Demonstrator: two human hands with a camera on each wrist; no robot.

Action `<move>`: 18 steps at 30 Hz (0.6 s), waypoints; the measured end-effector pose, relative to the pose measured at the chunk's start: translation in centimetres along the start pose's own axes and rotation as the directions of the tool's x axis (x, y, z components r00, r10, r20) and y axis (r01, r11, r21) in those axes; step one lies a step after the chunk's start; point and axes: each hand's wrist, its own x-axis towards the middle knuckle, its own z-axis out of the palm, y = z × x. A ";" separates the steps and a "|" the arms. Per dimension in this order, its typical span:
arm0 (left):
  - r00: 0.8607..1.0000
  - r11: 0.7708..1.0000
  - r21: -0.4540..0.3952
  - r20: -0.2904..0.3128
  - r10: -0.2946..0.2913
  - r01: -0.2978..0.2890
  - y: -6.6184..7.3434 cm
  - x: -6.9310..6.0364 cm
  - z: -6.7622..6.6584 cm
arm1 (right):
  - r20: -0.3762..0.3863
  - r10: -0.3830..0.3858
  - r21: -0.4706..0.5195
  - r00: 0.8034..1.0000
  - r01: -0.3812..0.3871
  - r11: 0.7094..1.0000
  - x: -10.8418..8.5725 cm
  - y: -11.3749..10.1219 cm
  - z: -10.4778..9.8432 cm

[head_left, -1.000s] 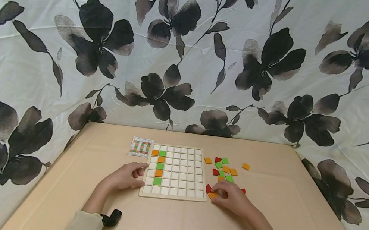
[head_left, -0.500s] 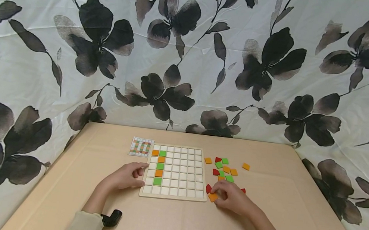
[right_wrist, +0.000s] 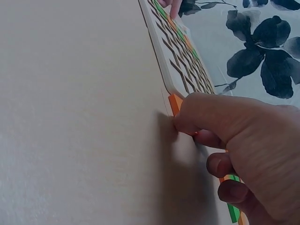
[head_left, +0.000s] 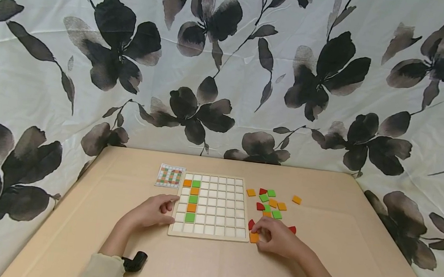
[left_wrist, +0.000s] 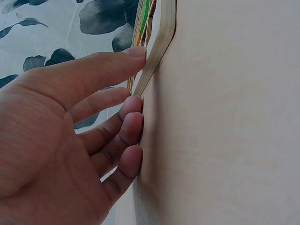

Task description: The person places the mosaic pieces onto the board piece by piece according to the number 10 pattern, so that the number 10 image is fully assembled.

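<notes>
A pale wooden grid board (head_left: 207, 236) lies on the table, with orange and green tiles in its two left columns. At its left edge is my left hand (head_left: 151, 212), thumb and index fingertips touching the rim; in the left wrist view this hand (left_wrist: 70, 122) has its other fingers loosely bent against the table. Beside the board's lower right corner, my right hand (head_left: 280, 238) pinches an orange tile (head_left: 254, 238) between thumb and index finger. The right wrist view shows the thumb of that hand (right_wrist: 243, 136) over the orange tile (right_wrist: 175, 103), partly hiding it.
A small printed pattern card (head_left: 170, 176) lies at the board's upper left. Right of the board are scattered red, green (head_left: 276, 214) and orange tiles, one orange tile (head_left: 296, 200) farther right. A flowered cloth (head_left: 268, 84) hangs behind the table (head_left: 192, 271).
The orange tile under my right fingers has turned and shifted slightly left, now square beside the board's edge. My left hand has kept its place.
</notes>
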 end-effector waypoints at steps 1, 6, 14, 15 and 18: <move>1.000 1.000 0.001 0.000 0.000 0.000 0.0 0.0 0.0 | -0.004 0.002 -0.002 1.000 -0.002 1.000 0.0 0.0 0.0; 1.000 1.000 0.001 0.003 0.000 0.000 0.2 -0.1 -0.1 | -0.017 0.016 -0.005 1.000 -0.016 1.000 0.1 -0.1 0.0; 1.000 1.000 0.006 -0.003 -0.011 0.011 0.1 -0.1 0.0 | -0.042 0.086 -0.016 0.995 -0.086 0.996 0.3 -0.8 -0.4; 1.000 1.000 0.005 -0.003 -0.012 0.012 0.0 -0.1 0.0 | -0.043 0.086 -0.012 0.995 -0.086 0.996 0.4 -0.9 -0.5; 1.000 1.000 0.002 -0.004 -0.016 0.016 0.0 -0.1 0.1 | -0.039 0.079 -0.011 0.996 -0.080 0.997 0.7 -1.3 -0.6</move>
